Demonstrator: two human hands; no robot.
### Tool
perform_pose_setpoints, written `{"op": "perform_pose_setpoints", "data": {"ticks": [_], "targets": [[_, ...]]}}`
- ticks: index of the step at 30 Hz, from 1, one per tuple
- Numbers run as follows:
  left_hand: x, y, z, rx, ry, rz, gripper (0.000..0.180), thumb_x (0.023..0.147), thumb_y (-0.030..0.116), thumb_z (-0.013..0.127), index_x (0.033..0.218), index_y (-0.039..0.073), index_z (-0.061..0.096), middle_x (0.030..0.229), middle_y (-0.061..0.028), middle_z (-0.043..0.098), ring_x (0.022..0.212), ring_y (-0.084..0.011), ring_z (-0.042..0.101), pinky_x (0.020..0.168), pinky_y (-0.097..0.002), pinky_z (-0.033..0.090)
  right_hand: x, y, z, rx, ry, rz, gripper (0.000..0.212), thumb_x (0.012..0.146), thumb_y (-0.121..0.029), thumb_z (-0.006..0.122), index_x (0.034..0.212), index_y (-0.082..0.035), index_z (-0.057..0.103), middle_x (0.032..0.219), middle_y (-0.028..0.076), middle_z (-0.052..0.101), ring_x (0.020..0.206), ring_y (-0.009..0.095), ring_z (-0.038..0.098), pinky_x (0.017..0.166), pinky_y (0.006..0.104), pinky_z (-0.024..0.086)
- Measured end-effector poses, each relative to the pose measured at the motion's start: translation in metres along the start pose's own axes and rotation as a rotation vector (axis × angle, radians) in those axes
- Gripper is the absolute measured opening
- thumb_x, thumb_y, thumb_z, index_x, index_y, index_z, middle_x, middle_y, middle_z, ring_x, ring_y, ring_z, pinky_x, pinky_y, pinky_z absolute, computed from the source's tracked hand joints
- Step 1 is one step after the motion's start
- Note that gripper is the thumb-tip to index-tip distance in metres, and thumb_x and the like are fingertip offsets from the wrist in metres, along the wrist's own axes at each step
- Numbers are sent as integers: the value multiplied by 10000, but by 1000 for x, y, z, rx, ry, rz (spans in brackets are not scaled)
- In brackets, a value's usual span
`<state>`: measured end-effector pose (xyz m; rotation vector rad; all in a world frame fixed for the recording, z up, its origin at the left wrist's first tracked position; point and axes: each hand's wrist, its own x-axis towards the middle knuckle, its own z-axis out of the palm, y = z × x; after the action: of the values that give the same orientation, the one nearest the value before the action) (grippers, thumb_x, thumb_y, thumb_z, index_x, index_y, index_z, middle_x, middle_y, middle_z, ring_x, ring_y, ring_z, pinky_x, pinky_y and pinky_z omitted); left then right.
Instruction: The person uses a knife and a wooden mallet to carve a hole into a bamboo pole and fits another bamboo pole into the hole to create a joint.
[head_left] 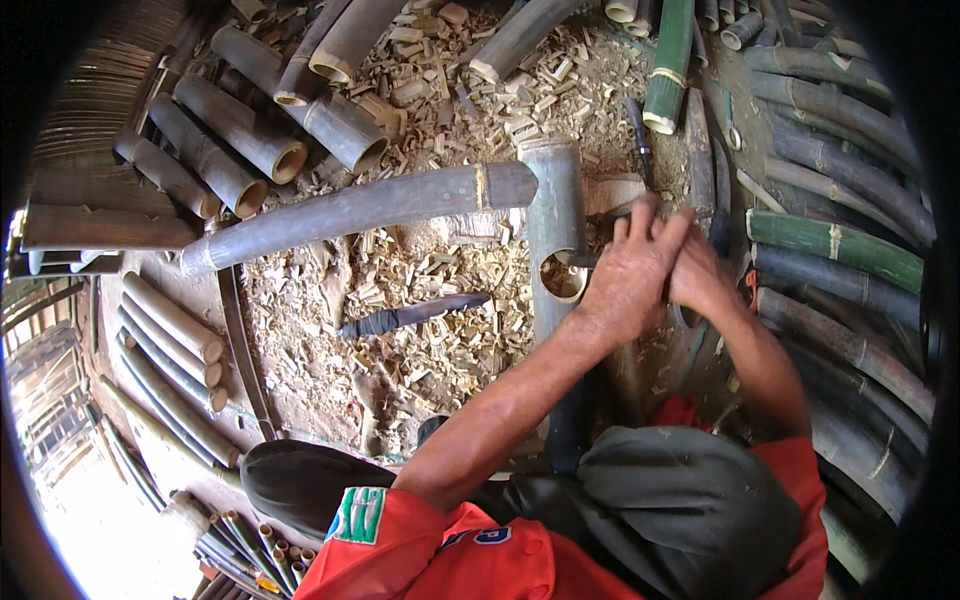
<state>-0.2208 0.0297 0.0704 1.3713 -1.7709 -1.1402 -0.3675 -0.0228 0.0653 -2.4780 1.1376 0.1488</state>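
Note:
A thick bamboo tube (556, 205) lies lengthwise in front of me, with a round hole cut in its upper face. Just right of that hole, my left hand (625, 280) is closed, its fingers curled and slightly blurred. My right hand (697, 268) presses against it from the right, also closed. Between the left hand and the hole shows a short dark end of a tool (581, 258); what the palms hold is hidden. A long bamboo pole (370, 215) reaches from the left, its pointed end meeting or overlapping the tube. A dark-bladed knife (415, 314) with a wrapped handle lies on the shavings.
Bamboo shavings (430, 350) cover the ground. Cut bamboo tubes (240, 130) are piled at the far left, and more poles (850, 250) line the right side. A green bamboo pole (670, 70) and a dark-handled tool (637, 130) lie beyond my hands.

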Motion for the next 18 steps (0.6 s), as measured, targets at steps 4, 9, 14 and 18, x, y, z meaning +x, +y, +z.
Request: {"op": "perform_pose_setpoints", "data": {"ticks": [4, 9, 14, 18], "targets": [[-8, -9, -12, -190, 340, 20, 1061, 562, -155, 724, 1532, 101, 379, 1439, -267, 359, 1327, -497, 441, 1155, -489, 421, 38, -26, -33, -153, -80, -156, 195, 800, -154, 748, 956, -46, 702, 991, 159, 724, 952, 331, 691, 846, 471, 564], [-18, -29, 1, -262, 772, 39, 1011, 738, -82, 710, 1603, 50, 204, 1470, -215, 336, 1419, -381, 336, 1206, -494, 315, 89, -52, -15, -400, -137, -466, 75, 799, -138, 756, 808, -66, 736, 803, 67, 726, 691, 197, 670, 745, 367, 589], [-13, -17, 7, -134, 602, -91, 1041, 688, -58, 739, 1578, 47, 210, 1423, -245, 380, 1305, -395, 439, 1129, -505, 418, 75, -39, -26, -350, -296, -453, 179, 803, -183, 743, 908, -49, 691, 990, 103, 713, 983, 229, 659, 878, 440, 537], [-2, 23, 4, -94, -42, -423, 1037, 618, -13, 778, 1536, 79, 304, 1347, -303, 469, 1198, -510, 573, 1062, -515, 509, 20, 52, 35, 331, -805, 22, 529, 841, -170, 787, 1329, -81, 603, 1256, 171, 634, 1192, 314, 594, 1089, 414, 465]]}}
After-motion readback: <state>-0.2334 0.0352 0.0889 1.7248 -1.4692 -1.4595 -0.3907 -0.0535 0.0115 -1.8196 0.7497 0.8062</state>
